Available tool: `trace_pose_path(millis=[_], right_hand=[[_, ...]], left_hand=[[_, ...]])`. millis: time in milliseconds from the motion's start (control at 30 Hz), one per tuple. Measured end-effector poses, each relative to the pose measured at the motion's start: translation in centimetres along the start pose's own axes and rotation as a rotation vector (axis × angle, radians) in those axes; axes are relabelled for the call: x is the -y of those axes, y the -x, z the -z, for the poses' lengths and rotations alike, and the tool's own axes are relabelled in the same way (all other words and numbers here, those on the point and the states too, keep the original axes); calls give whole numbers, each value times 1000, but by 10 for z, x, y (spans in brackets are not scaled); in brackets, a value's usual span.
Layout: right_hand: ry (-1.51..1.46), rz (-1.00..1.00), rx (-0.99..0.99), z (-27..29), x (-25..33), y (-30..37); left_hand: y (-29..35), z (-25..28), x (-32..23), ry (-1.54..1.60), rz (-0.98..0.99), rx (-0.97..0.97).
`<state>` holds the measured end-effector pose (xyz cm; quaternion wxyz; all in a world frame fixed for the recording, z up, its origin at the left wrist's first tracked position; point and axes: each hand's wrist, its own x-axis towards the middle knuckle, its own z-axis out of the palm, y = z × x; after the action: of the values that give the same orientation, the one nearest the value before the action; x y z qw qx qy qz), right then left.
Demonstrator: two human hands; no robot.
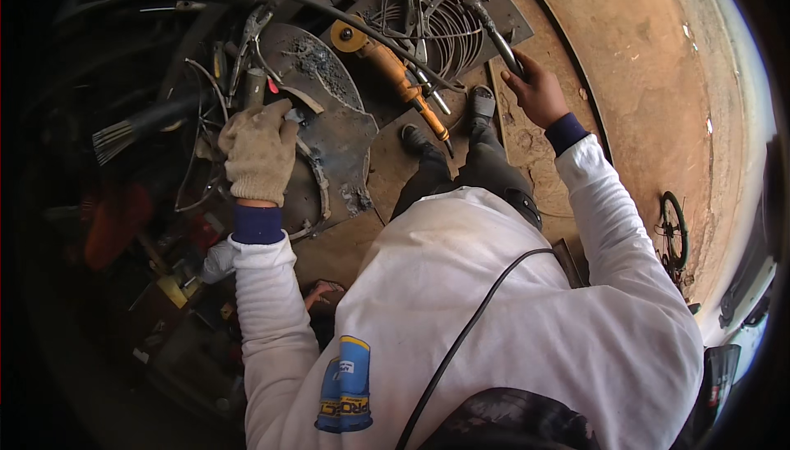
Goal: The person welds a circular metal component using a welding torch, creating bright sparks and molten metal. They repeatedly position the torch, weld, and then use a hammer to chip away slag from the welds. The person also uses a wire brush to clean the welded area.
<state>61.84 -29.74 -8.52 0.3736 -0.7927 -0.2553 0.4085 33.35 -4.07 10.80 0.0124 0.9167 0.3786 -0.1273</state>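
My right hand (539, 90), bare, is closed round the handle of a hammer (497, 37). The hammer's head is raised at the far end, over a coil of wire. My left hand (262, 150) wears a beige knitted glove and lies over a dark metal plate (346, 121) with a curved edge. Its fingers are curled, and what they grip is hidden by the glove. A short grey metal cylinder (256, 86) stands out just beyond these fingers. Locking pliers (248, 39) lie farther off, beside the plate's left edge.
An orange angle grinder (387, 63) lies right of the plate. Beyond it rests the wire coil (448, 34). A thick dark cable (329, 10) crosses above the bench. A wire brush (136, 127) and cluttered tools are at left. A bicycle wheel (673, 232) stands at far right.
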Motion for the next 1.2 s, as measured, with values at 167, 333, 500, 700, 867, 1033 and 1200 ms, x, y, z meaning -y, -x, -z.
trace_pose_path(millis=[167,333,500,700,867,1033,1200], right_hand=[[-127,-148,-45,-11,-47,-58],[24,-219,-109,-22,-94,-115],[462,-163,-61,-34,-94,-124],[542,-188,46,-48,-80,-106],[416,-102,-10,-54,-101,-111],[322,-16,-36,-57,-116,-120],[293,-11,-101,-48,-90,-108]], left_hand=[[7,-1,-2,-11,9,-26],[5,1,-1,31,9,6],[6,0,-1,82,104,87],[10,-2,-1,20,-12,-35],[7,-1,-3,-10,72,52],[6,2,-9,-88,101,78],[11,-3,0,-93,23,37]])
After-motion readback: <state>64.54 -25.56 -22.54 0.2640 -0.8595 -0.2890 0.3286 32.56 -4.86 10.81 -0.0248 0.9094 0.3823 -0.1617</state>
